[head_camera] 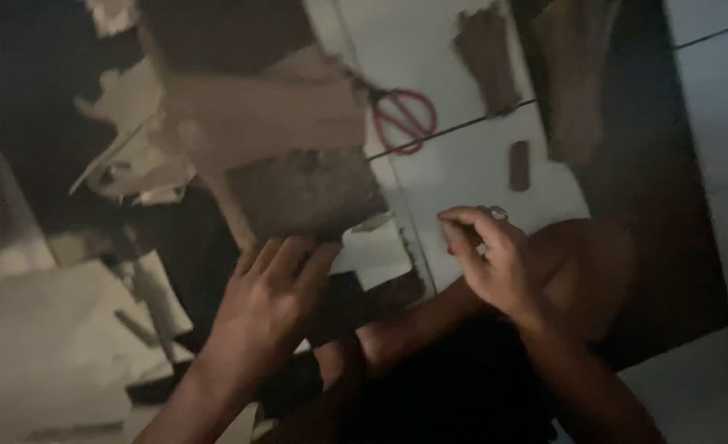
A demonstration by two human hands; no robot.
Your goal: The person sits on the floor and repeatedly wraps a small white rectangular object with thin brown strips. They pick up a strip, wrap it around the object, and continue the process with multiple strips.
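Observation:
My left hand (269, 292) lies flat, fingers together, on the near edge of a brown cardboard piece (306, 193) on the floor. My right hand (487, 259) hovers over my bent knee with its fingers curled and pinched together; a ring shows on one finger. Whether something small sits between those fingertips I cannot tell in the dim light. A torn white paper scrap (376, 251) lies between the two hands. Red-handled scissors (403, 119) rest on the white floor beyond the cardboard.
Larger torn cardboard sheets (249, 107) pile at the upper left. Brown strips (487, 57) and a small brown piece (519, 164) lie on the white tiled floor (463, 164). Pale paper (43, 345) covers the lower left. A dark mat (668, 205) lies at the right.

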